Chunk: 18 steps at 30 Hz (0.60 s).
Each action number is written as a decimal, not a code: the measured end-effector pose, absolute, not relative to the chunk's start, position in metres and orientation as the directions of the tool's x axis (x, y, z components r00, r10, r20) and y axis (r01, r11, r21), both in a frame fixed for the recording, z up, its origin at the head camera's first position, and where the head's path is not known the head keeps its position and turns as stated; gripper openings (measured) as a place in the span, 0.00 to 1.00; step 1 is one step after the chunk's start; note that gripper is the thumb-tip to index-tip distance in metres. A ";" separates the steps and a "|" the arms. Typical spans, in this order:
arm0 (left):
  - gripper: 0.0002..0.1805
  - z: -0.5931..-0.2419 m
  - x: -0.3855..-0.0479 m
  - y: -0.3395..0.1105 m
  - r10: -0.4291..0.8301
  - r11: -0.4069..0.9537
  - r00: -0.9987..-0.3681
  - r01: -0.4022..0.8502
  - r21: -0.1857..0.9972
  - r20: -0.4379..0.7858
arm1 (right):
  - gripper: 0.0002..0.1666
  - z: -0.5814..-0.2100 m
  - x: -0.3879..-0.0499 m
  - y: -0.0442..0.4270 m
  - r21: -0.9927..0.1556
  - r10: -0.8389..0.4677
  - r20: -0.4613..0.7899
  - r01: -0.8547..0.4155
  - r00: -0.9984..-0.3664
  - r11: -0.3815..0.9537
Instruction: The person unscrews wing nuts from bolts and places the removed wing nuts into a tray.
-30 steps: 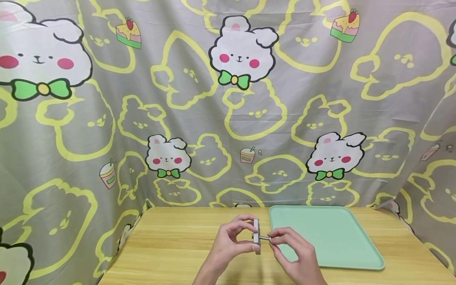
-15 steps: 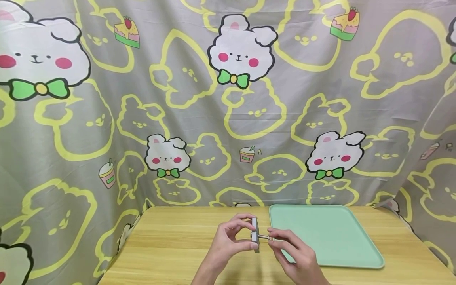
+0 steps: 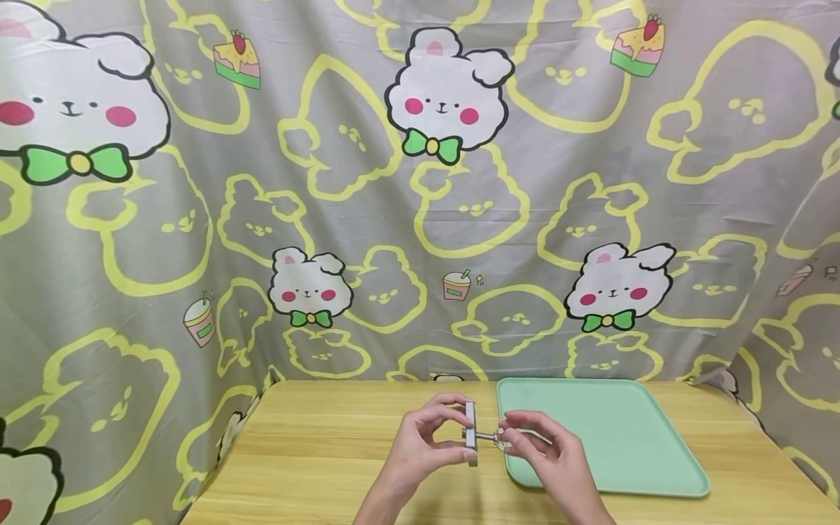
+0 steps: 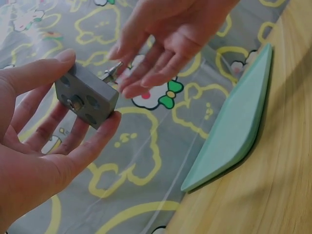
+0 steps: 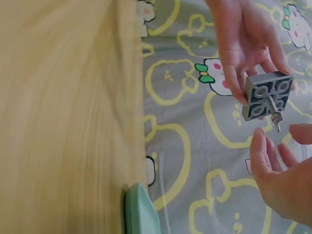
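My left hand (image 3: 420, 445) grips a grey square block (image 4: 87, 95) by its edges, between thumb and fingertips. Round recesses mark its face in the left wrist view, and a bolt head shows at its middle. From the ribbed back of the block a metal bolt (image 3: 484, 436) sticks out to the right. Near its free end sits a small shiny piece that looks like a wing nut (image 5: 277, 118). Around that end my right hand (image 3: 547, 452) holds its fingers loosely spread. The right wrist view shows its thumb and index finger apart from the metal.
A mint-green tray (image 3: 610, 437) lies on the wooden table (image 3: 315, 437), behind and right of my right hand. Behind the table hangs a grey curtain (image 3: 367, 240) with a cartoon bear print. Both hands are above the table.
My right hand has drawn back slightly from the bolt's end and its fingers have spread. More of the wing-nut-like piece shows now. The left hand and block stay nearly in place.
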<state>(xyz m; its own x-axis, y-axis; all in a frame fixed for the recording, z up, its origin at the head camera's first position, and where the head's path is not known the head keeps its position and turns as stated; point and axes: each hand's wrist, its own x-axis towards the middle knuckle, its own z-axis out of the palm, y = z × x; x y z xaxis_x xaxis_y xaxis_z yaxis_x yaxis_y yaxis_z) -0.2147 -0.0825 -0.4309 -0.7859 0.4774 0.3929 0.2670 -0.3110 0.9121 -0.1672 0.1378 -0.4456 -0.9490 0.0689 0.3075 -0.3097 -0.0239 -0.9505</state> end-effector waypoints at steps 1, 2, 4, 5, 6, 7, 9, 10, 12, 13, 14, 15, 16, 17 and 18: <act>0.20 -0.431 -0.215 -0.082 0.478 -0.304 -0.781 0.281 0.911 0.400 | 0.18 -0.445 -0.168 0.139 -0.966 0.059 0.250 -0.253 -0.966 -0.054; 0.20 -0.431 -0.215 -0.081 0.480 -0.295 -0.778 0.292 0.910 0.406 | 0.19 -0.445 -0.169 0.140 -0.976 0.044 0.198 -0.201 -0.979 -0.079; 0.20 -0.431 -0.215 -0.080 0.484 -0.279 -0.774 0.305 0.911 0.408 | 0.23 -0.445 -0.170 0.143 -0.988 -0.001 0.106 -0.105 -0.994 -0.115; 0.20 -0.431 -0.215 -0.080 0.484 -0.266 -0.776 0.310 0.913 0.405 | 0.24 -0.445 -0.171 0.144 -0.990 -0.027 0.072 -0.069 -0.997 -0.125; 0.20 -0.431 -0.214 -0.080 0.486 -0.254 -0.778 0.310 0.916 0.398 | 0.25 -0.445 -0.172 0.145 -0.990 -0.048 0.041 -0.034 -0.998 -0.135; 0.20 -0.431 -0.214 -0.080 0.487 -0.244 -0.780 0.311 0.919 0.393 | 0.26 -0.444 -0.173 0.146 -0.990 -0.065 0.012 -0.002 -0.998 -0.142; 0.20 -0.431 -0.214 -0.079 0.489 -0.232 -0.782 0.310 0.922 0.386 | 0.26 -0.444 -0.173 0.147 -0.988 -0.094 -0.025 0.039 -0.995 -0.152; 0.20 -0.431 -0.214 -0.079 0.489 -0.228 -0.783 0.310 0.923 0.384 | 0.26 -0.444 -0.174 0.148 -0.986 -0.102 -0.035 0.050 -0.994 -0.156; 0.19 -0.431 -0.214 -0.078 0.489 -0.232 -0.778 0.319 0.919 0.394 | 0.25 -0.445 -0.174 0.148 -0.984 -0.118 -0.047 0.067 -0.992 -0.167; 0.19 -0.432 -0.214 -0.078 0.490 -0.236 -0.775 0.324 0.916 0.400 | 0.25 -0.446 -0.174 0.149 -0.982 -0.127 -0.051 0.073 -0.991 -0.173; 0.19 -0.432 -0.213 -0.077 0.491 -0.237 -0.771 0.329 0.914 0.405 | 0.24 -0.446 -0.174 0.149 -0.981 -0.135 -0.054 0.078 -0.989 -0.178; 0.19 -0.432 -0.213 -0.077 0.493 -0.239 -0.768 0.333 0.912 0.409 | 0.24 -0.447 -0.174 0.149 -0.980 -0.142 -0.057 0.082 -0.988 -0.183; 0.19 -0.432 -0.213 -0.077 0.496 -0.240 -0.766 0.333 0.912 0.410 | 0.23 -0.447 -0.174 0.150 -0.978 -0.149 -0.059 0.087 -0.987 -0.188; 0.18 -0.433 -0.213 -0.076 0.499 -0.241 -0.763 0.332 0.912 0.410 | 0.23 -0.447 -0.174 0.150 -0.977 -0.154 -0.060 0.090 -0.986 -0.192; 0.18 -0.433 -0.213 -0.076 0.501 -0.241 -0.762 0.332 0.912 0.410 | 0.22 -0.447 -0.174 0.150 -0.976 -0.156 -0.062 0.093 -0.986 -0.196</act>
